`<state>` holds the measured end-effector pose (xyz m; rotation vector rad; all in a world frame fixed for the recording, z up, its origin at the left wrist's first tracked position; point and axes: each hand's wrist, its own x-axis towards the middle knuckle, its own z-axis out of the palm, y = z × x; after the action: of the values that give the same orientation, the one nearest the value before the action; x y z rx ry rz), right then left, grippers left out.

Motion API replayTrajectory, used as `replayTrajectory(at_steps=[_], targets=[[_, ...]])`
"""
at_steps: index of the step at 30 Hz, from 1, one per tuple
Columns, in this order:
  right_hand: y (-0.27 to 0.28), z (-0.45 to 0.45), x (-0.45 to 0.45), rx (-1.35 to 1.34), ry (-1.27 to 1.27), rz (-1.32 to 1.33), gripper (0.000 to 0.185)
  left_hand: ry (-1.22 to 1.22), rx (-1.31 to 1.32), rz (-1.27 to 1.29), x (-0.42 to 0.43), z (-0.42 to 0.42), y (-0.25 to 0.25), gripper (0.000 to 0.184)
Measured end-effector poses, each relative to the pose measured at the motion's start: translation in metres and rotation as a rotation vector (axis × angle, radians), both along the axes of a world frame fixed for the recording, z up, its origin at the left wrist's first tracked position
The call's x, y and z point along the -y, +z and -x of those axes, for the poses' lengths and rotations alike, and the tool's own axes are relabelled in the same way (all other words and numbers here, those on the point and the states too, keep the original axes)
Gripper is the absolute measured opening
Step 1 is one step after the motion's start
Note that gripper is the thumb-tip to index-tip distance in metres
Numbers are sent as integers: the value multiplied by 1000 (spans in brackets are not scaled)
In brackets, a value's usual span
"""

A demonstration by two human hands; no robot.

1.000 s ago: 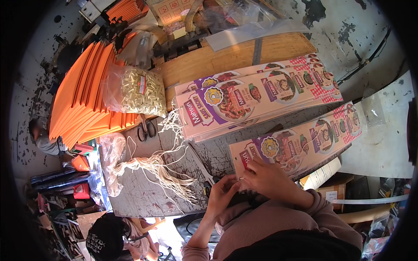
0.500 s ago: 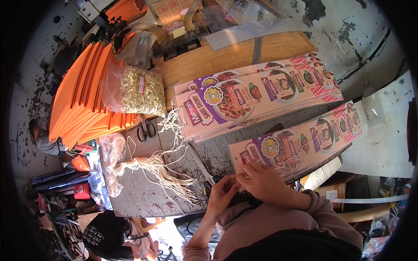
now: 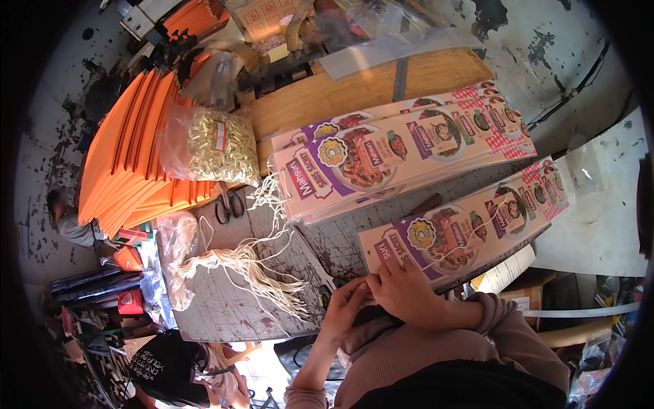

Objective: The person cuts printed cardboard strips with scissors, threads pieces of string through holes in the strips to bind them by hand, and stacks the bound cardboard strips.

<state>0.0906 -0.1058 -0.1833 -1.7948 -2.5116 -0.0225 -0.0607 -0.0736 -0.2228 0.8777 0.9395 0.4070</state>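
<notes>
My right hand (image 3: 402, 293) is closed at the lower left corner of a printed card (image 3: 436, 249), its fingers resting on or gripping that corner. Beside it, fingertips touching, my left hand (image 3: 346, 307) is pinched just off the same corner; whatever it holds is too small to make out. A thin cord lies across the card. Left of my hands are a long metal blade (image 3: 313, 255) and a bundle of white cords (image 3: 238, 262). Further back lies a stack of similar printed cards (image 3: 381, 160) with cords at its left end.
A bag of small brass-coloured pieces (image 3: 221, 143) leans by orange folded sheets (image 3: 129, 157). Scissors (image 3: 229, 206) lie below the bag. A wooden board (image 3: 361, 88) is at the back. A person in a black shirt (image 3: 167, 365) is at the lower left; another stands far left.
Both hands have stayed close together at the card's corner, shifting slightly. My right fingers are more curled over it. The person at the lower left has moved.
</notes>
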Motion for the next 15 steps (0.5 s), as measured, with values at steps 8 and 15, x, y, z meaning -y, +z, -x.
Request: replayTrajectory(at_steps=[8,15], targets=[[3,-12,-5,-87,114,81,19,51,185,142,2,1,-16,18],[6,-16,-6,-277,56,121,26,110,228,217,4,-3,-18,12]])
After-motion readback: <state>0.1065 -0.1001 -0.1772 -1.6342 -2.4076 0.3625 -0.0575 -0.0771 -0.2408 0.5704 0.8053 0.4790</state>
